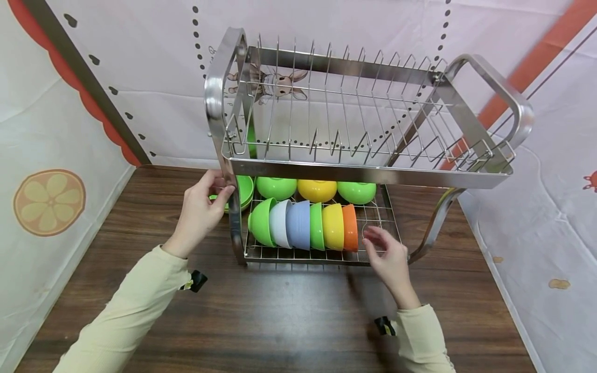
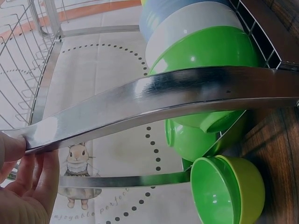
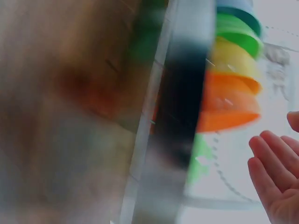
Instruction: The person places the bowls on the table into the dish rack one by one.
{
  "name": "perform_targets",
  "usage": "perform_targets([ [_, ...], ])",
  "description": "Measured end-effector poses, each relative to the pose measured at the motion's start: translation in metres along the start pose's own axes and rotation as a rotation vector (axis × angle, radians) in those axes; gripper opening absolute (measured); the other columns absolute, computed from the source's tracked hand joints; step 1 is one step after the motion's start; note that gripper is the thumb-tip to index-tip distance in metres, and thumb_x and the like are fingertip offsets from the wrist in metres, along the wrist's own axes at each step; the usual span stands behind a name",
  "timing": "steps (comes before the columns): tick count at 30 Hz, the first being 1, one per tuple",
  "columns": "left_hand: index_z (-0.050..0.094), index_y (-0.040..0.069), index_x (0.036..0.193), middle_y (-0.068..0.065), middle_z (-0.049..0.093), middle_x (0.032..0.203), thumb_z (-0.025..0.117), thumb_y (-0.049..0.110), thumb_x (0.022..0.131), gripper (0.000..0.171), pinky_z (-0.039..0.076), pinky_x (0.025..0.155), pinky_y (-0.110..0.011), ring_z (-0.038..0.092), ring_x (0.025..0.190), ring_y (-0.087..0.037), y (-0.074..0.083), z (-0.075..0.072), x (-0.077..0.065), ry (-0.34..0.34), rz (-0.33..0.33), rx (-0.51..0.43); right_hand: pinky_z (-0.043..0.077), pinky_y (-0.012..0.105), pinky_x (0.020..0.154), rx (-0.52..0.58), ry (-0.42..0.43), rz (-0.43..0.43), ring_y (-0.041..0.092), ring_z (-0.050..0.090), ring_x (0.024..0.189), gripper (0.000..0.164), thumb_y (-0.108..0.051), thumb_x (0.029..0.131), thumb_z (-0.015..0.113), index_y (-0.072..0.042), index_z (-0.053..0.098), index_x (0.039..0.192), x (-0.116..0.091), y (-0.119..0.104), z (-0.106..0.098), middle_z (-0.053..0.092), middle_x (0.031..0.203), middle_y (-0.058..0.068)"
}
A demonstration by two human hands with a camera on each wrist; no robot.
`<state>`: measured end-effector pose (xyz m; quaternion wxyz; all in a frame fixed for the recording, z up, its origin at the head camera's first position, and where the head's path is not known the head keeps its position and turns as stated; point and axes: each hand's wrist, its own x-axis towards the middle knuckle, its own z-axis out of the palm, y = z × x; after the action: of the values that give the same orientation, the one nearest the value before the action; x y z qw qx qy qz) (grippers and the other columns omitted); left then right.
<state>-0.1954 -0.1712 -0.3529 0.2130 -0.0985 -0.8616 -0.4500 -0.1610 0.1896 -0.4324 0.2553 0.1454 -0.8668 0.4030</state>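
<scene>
My left hand (image 1: pixel 200 212) pinches the left upright (image 2: pixel 140 100) of a two-tier metal dish rack, thumb on one side and fingers on the other. On the lower shelf a row of nested bowls lies on its side, from a green bowl (image 1: pixel 262 223) at the left to an orange bowl (image 1: pixel 350 228) at the right. My right hand (image 1: pixel 388 255) is just right of the orange bowl, over the shelf's front edge, its fingers loosely bent with nothing in them. The right wrist view is blurred, but shows these fingers apart from the orange bowl (image 3: pixel 229 105).
Behind the row sit upturned green and yellow bowls (image 1: pixel 317 190). Two more nested bowls (image 2: pixel 216 191) stand outside the rack's left side. Overhead, the wire upper tier (image 1: pixel 368 177) juts out above the bowls. The rack stands on a dark wooden table (image 1: pixel 289 321) with printed cloth walls (image 1: pixel 527 207) around.
</scene>
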Motion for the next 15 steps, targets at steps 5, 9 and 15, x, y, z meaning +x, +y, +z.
perform_targets([
  [5, 0.055, -0.001, 0.099, -0.015, 0.063, 0.084, 0.060, 0.002, 0.085, 0.015, 0.041, 0.054, -0.010, 0.058, 0.071, -0.019, 0.001, -0.001, 0.000, -0.006, 0.006, 0.004, 0.042, 0.008, 0.075, -0.092, 0.173, -0.113, 0.022, 0.061, 0.077, 0.025, 0.009, 0.073, 0.065, 0.008, 0.063, 0.097, 0.012, -0.005, -0.030, 0.066, 0.088, 0.019],
  [9, 0.055, 0.000, 0.098, -0.014, 0.063, 0.082, 0.061, 0.004, 0.085, 0.015, 0.040, 0.052, -0.011, 0.058, 0.070, -0.018, 0.001, -0.002, 0.000, -0.014, 0.015, 0.022, 0.042, 0.006, 0.073, -0.111, 0.344, -0.120, 0.007, 0.058, 0.079, 0.022, 0.009, 0.073, 0.064, 0.010, 0.064, 0.095, 0.020, -0.004, -0.051, 0.064, 0.086, 0.021],
  [15, 0.056, -0.001, 0.098, -0.014, 0.063, 0.081, 0.061, 0.005, 0.085, 0.015, 0.039, 0.054, -0.010, 0.058, 0.070, -0.018, 0.000, -0.003, 0.001, -0.019, 0.022, 0.038, 0.041, 0.004, 0.068, -0.158, 0.554, 0.080, -0.007, 0.050, 0.077, 0.028, 0.005, 0.073, 0.067, 0.008, 0.063, 0.100, 0.021, 0.012, -0.068, 0.059, 0.087, 0.004],
])
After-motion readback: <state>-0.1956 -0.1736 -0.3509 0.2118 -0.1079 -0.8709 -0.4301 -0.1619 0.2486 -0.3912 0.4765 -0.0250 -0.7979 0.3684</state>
